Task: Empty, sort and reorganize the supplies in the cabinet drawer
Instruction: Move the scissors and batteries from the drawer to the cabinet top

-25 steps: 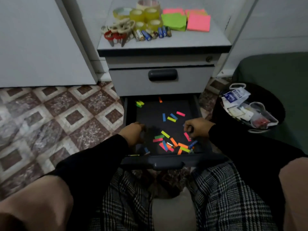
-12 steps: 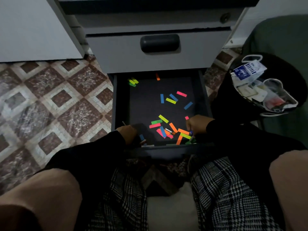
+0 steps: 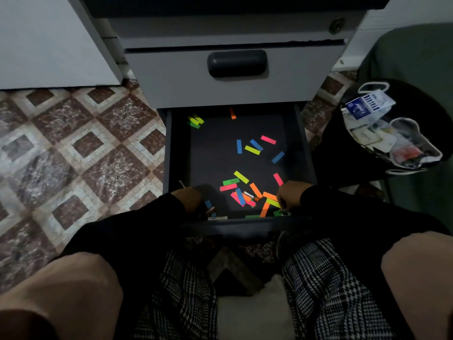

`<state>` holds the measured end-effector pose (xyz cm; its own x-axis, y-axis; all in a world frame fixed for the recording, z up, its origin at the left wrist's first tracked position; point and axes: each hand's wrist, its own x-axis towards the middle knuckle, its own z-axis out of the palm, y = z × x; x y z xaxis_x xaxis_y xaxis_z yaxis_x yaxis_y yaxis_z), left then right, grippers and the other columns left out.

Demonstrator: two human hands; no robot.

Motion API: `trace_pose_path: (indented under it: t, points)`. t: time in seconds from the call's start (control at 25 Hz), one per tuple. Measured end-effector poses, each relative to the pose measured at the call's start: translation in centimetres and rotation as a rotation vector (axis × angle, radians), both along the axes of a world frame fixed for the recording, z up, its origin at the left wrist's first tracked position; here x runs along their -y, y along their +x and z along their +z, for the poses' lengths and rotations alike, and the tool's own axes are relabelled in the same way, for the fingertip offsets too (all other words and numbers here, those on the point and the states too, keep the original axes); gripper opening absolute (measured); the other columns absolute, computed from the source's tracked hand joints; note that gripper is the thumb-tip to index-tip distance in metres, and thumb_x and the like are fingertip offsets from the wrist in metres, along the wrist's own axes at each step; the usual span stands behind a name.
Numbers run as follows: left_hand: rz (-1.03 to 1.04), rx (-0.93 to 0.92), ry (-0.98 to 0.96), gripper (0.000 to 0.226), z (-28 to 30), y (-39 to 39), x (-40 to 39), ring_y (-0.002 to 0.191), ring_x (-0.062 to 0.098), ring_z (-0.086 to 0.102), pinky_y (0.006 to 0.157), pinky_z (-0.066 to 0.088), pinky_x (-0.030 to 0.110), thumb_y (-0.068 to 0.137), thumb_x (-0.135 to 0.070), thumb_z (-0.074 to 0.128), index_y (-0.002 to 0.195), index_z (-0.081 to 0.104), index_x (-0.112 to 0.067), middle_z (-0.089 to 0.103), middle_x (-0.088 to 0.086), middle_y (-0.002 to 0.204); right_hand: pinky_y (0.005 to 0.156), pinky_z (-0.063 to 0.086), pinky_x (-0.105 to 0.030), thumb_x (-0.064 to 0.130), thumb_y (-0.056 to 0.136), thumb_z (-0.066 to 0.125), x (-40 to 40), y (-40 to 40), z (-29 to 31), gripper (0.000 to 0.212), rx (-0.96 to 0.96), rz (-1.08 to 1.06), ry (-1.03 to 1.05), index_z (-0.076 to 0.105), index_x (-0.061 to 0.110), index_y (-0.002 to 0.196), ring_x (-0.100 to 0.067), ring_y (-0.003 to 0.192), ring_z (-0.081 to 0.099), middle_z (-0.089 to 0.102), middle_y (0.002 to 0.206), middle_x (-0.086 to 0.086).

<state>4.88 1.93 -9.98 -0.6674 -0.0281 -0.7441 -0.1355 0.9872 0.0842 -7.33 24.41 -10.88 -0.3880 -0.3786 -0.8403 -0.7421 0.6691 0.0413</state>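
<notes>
cabinet (image 3: 171, 77), bottom drawer (image 3: 300, 143) pulled open over the floor | coloured paper strips (image 3: 241, 177) scattered inside, thickest at the near end | left hand (image 3: 187, 198) and right hand (image 3: 290, 192) reach into the front corners, fingers hidden, grip impossible to tell | best to sweep strips into one pile, then lift out together

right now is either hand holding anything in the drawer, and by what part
Cannot be told. Both the left hand and the right hand reach into the drawer's near corners with their fingers hidden.
</notes>
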Motion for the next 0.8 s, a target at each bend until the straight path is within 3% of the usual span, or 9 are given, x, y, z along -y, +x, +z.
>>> trace_pose_path:
  t: [0.12,0.2,0.28,0.4,0.48,0.52,0.6,0.72,0.8]
  points:
    - [0.008,0.048,0.06,0.039,-0.3,-0.2,0.0,0.131,0.027,0.043,0.105,0.033,0.029,0.1,-0.016,0.038,0.135,0.045,0.0,0.043,0.017,0.143,0.09,0.049,-0.031,0.011,0.089,0.059,0.3,-0.1,-0.3,0.022,0.006,0.047,0.042,0.066,0.0,0.106,-0.023,0.105,0.062,0.066,0.115,-0.011]
    - [0.025,0.072,0.083,0.041,-0.5,-0.2,0.2,0.132,0.027,0.042,0.106,0.031,0.028,0.099,-0.016,0.042,0.137,0.042,0.0,0.042,0.016,0.144,0.081,0.046,-0.029,0.012,0.089,0.06,0.4,0.0,-0.4,0.009,0.005,0.059,0.075,0.062,0.004,0.086,-0.02,0.093,0.059,0.066,0.109,-0.012]
    - [0.049,0.084,0.098,0.044,-0.6,-0.3,0.4,0.129,0.027,0.046,0.104,0.035,0.028,0.095,-0.016,0.051,0.137,0.044,-0.003,0.045,0.015,0.141,0.075,0.042,-0.027,0.01,0.09,0.057,0.4,0.1,-0.4,0.012,0.004,0.062,0.068,0.058,0.009,0.078,-0.018,0.086,0.053,0.065,0.106,-0.014]
    - [0.087,0.056,0.13,0.045,-0.6,-0.3,0.4,0.12,0.027,0.053,0.096,0.041,0.028,0.089,-0.02,0.061,0.13,0.052,-0.006,0.056,0.014,0.131,0.079,0.045,-0.03,0.007,0.09,0.054,0.5,0.2,-0.1,0.009,0.038,0.04,0.045,0.062,0.003,0.089,-0.022,0.094,0.057,0.063,0.112,-0.016]
    - [0.173,-0.003,0.177,0.044,-0.7,-0.6,0.6,0.117,0.027,0.055,0.09,0.042,0.026,0.088,-0.02,0.064,0.128,0.053,-0.004,0.059,0.014,0.127,0.089,0.048,-0.032,0.008,0.09,0.055,0.6,0.1,-0.2,0.023,0.086,0.008,0.064,0.066,-0.001,0.108,-0.024,0.103,0.061,0.064,0.119,-0.014]
    - [0.22,-0.031,0.212,0.041,-0.7,-0.8,0.7,0.114,0.026,0.057,0.084,0.041,0.024,0.086,-0.019,0.066,0.123,0.057,-0.004,0.061,0.014,0.123,0.087,0.05,-0.031,0.009,0.09,0.056,0.6,0.1,-0.1,0.026,0.112,-0.01,0.079,0.066,0.0,0.112,-0.023,0.1,0.061,0.064,0.121,-0.013]
    - [0.323,-0.067,0.259,0.033,-0.9,-1.1,0.7,0.107,0.027,0.06,0.073,0.037,0.02,0.084,-0.02,0.068,0.11,0.063,0.0,0.064,0.016,0.114,0.068,0.048,-0.024,0.01,0.091,0.056,0.8,0.1,0.2,0.028,0.14,-0.028,0.105,0.065,0.0,0.115,-0.016,0.078,0.057,0.064,0.12,-0.013]
    - [0.468,-0.106,0.299,0.032,-1.1,-1.5,0.4,0.099,0.024,0.06,0.074,0.037,0.023,0.084,-0.021,0.069,0.105,0.063,0.002,0.064,0.016,0.109,0.058,0.039,-0.022,0.014,0.093,0.053,1.0,0.0,0.2,0.026,0.129,-0.027,0.123,0.063,0.0,0.114,-0.006,0.058,0.042,0.061,0.1,-0.01]
    - [0.51,-0.149,0.303,0.032,-1.2,-1.8,0.0,0.093,0.019,0.058,0.075,0.038,0.022,0.083,-0.021,0.069,0.105,0.063,0.001,0.064,0.014,0.106,0.053,0.035,-0.02,0.016,0.094,0.053,1.0,0.0,0.0,0.016,0.1,-0.037,0.14,0.065,0.005,0.093,-0.006,0.057,0.039,0.055,0.083,-0.004]
